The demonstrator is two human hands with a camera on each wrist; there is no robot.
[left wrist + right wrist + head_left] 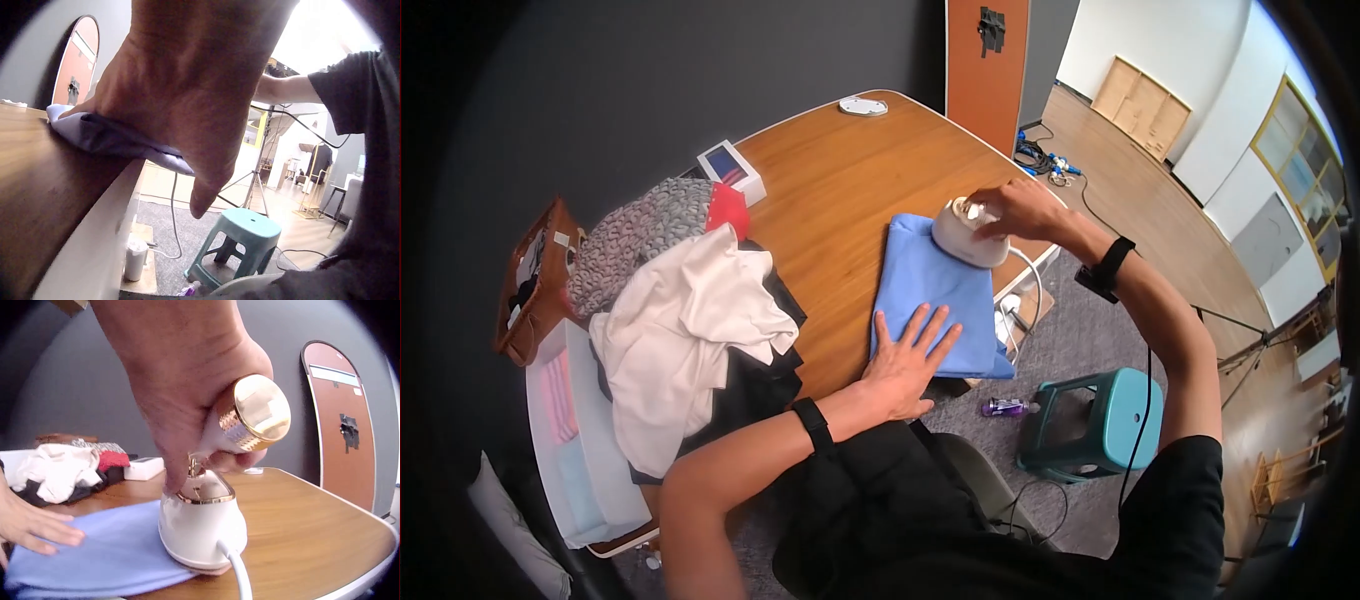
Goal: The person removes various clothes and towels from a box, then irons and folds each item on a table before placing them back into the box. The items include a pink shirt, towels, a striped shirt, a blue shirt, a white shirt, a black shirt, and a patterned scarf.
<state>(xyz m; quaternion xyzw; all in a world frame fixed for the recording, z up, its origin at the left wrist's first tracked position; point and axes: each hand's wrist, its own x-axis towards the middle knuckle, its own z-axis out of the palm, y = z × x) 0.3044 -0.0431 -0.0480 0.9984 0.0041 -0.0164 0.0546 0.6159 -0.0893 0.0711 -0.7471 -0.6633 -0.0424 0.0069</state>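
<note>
In the head view, a folded blue cloth [915,285] on the table [815,190] is pressed by the left hand [905,368], fingers spread, nothing gripped; pink and pale-blue fabrics [578,482] are held in a white bin [628,510], dark items in a brown basket [520,342]. Over to the left wrist, where the cloth looks soft and light, best taken by its folded edges. At the right wrist, the iron [195,534], probably hard and fairly heavy, is gripped on the cloth's far end by the right hand [187,381], fingers wrapped round the handle [240,432], the sensible hold.
</note>
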